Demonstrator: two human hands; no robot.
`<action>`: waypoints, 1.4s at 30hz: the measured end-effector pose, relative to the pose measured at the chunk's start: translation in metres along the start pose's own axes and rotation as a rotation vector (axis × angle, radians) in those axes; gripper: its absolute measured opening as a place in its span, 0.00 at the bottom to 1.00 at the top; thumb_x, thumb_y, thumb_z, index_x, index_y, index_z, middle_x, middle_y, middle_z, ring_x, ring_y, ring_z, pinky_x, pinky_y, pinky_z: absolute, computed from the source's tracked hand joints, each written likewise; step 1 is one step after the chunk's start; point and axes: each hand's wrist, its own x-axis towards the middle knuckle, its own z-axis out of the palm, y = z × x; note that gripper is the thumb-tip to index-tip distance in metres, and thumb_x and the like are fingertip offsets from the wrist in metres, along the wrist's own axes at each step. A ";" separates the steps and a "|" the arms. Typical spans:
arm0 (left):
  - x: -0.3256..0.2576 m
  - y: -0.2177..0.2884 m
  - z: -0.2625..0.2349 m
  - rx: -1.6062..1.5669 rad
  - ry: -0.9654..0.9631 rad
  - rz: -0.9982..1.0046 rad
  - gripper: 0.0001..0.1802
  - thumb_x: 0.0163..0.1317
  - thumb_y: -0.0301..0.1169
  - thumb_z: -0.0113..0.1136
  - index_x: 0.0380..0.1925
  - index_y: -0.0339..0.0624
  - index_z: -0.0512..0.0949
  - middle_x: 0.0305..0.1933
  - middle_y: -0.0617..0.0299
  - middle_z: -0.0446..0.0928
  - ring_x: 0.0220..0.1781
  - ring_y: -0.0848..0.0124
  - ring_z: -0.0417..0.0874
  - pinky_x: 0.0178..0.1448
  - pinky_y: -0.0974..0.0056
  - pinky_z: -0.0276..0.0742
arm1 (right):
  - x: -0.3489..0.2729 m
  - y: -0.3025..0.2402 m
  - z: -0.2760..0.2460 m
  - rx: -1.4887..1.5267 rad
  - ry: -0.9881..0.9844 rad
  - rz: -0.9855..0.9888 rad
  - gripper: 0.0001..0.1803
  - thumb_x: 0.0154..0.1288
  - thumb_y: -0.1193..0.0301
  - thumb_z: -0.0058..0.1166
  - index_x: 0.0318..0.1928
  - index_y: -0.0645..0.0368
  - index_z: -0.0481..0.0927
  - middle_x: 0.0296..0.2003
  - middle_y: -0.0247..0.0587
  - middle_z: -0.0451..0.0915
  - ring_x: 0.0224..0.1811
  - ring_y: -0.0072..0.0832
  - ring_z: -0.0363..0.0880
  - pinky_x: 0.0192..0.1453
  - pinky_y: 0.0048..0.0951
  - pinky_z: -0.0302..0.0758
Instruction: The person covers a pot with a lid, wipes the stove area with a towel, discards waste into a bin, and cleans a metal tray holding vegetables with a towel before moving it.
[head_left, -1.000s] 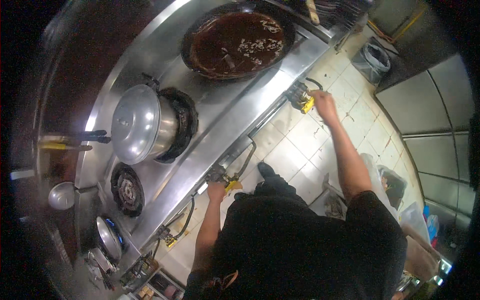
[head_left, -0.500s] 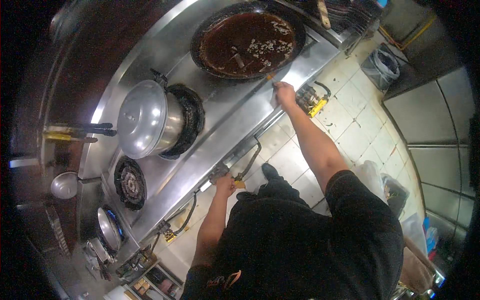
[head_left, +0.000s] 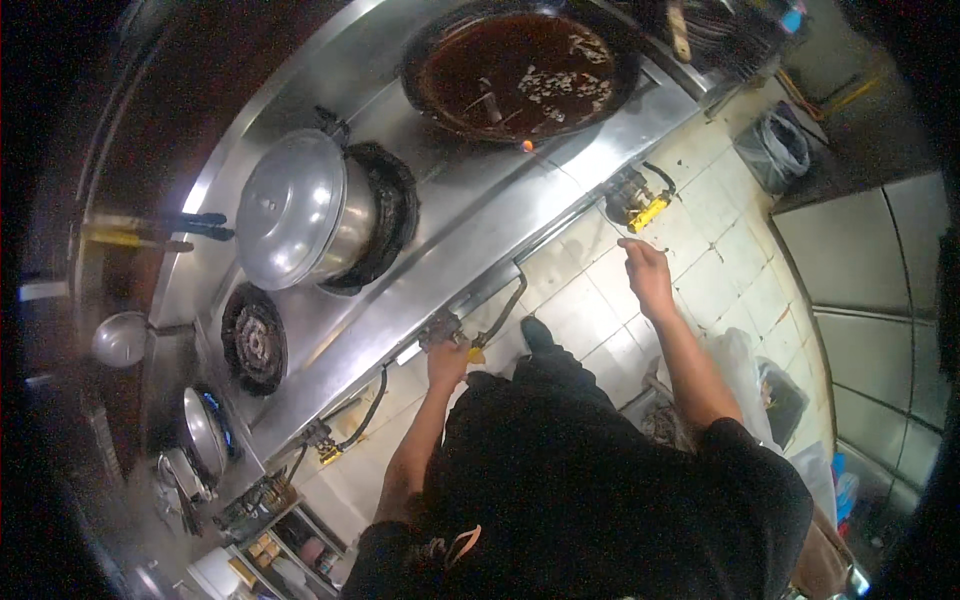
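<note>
My left hand (head_left: 447,364) is closed at the stove's front edge around a gas valve with a yellow handle (head_left: 475,355). My right hand (head_left: 649,276) hangs over the floor in front of the stove, its fingers closed; whatever may be in them is too small to make out. A large dark wok (head_left: 520,80) with a reddish-brown inside and whitish bits sits at the far end of the steel stove top (head_left: 440,210). At the wok's near rim glows a small orange flame (head_left: 527,146).
A lidded aluminium pot (head_left: 292,210) stands on a burner left of the wok. Nearer left is a bare black burner (head_left: 253,338). Another yellow-handled valve (head_left: 648,213) juts from the stove front. A lined bin (head_left: 775,147) stands on the tiled floor at right.
My right hand has drawn back from beside the wok, down and to the right, over the floor. An orange flame now shows more plainly at the wok's rim. My left hand stays at the valve.
</note>
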 end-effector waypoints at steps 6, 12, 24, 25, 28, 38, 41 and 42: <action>-0.032 -0.004 -0.010 -0.027 -0.014 -0.183 0.19 0.54 0.44 0.48 0.24 0.37 0.76 0.18 0.51 0.75 0.22 0.57 0.78 0.30 0.59 0.72 | -0.007 -0.010 0.045 -0.073 -0.234 -0.036 0.14 0.62 0.67 0.43 0.38 0.66 0.77 0.15 0.29 0.66 0.18 0.16 0.61 0.22 0.21 0.60; -0.060 0.003 -0.036 -0.326 0.101 -0.315 0.18 0.54 0.42 0.51 0.22 0.34 0.74 0.20 0.49 0.75 0.19 0.55 0.77 0.28 0.59 0.71 | 0.008 0.015 0.144 -0.413 -0.404 -0.451 0.14 0.62 0.67 0.42 0.38 0.63 0.77 0.30 0.52 0.78 0.32 0.43 0.76 0.38 0.35 0.71; -0.192 -0.062 0.003 0.109 -0.289 -0.523 0.15 0.54 0.39 0.49 0.19 0.39 0.75 0.19 0.56 0.75 0.23 0.61 0.78 0.31 0.60 0.73 | 0.005 0.006 0.135 -0.381 -0.412 -0.402 0.17 0.62 0.64 0.43 0.40 0.65 0.77 0.15 0.38 0.69 0.18 0.21 0.64 0.26 0.25 0.65; -0.194 -0.060 0.000 0.108 -0.294 -0.513 0.15 0.54 0.39 0.49 0.19 0.39 0.75 0.19 0.56 0.75 0.23 0.61 0.78 0.31 0.60 0.73 | 0.005 0.006 0.136 -0.384 -0.401 -0.400 0.17 0.62 0.64 0.43 0.40 0.65 0.77 0.15 0.38 0.69 0.18 0.21 0.64 0.26 0.25 0.65; -0.196 -0.059 -0.002 -0.162 -0.125 -0.765 0.19 0.52 0.41 0.50 0.14 0.37 0.73 0.15 0.58 0.75 0.15 0.67 0.77 0.27 0.64 0.74 | 0.002 0.007 0.138 -0.310 -0.406 -0.381 0.17 0.62 0.63 0.42 0.41 0.63 0.77 0.15 0.40 0.69 0.18 0.23 0.65 0.26 0.27 0.65; -0.150 -0.094 0.006 -0.444 -0.008 -0.711 0.15 0.51 0.37 0.52 0.25 0.32 0.74 0.16 0.55 0.74 0.17 0.67 0.78 0.27 0.64 0.74 | -0.004 0.016 0.120 -0.341 -0.390 -0.303 0.16 0.62 0.65 0.43 0.39 0.64 0.77 0.32 0.51 0.78 0.32 0.35 0.77 0.38 0.30 0.70; -0.144 -0.101 0.010 -0.499 -0.054 -0.852 0.15 0.51 0.36 0.53 0.26 0.32 0.73 0.16 0.54 0.73 0.15 0.66 0.76 0.28 0.64 0.74 | -0.008 0.015 0.117 -0.264 -0.426 -0.247 0.15 0.62 0.65 0.42 0.39 0.63 0.77 0.32 0.50 0.78 0.33 0.35 0.76 0.38 0.30 0.70; -0.153 -0.119 0.017 -0.060 -0.057 -0.356 0.13 0.49 0.34 0.55 0.26 0.33 0.74 0.17 0.54 0.73 0.15 0.65 0.76 0.28 0.64 0.74 | -0.007 0.017 0.121 -0.206 -0.427 -0.272 0.14 0.62 0.67 0.42 0.40 0.62 0.77 0.18 0.37 0.71 0.22 0.21 0.66 0.29 0.25 0.66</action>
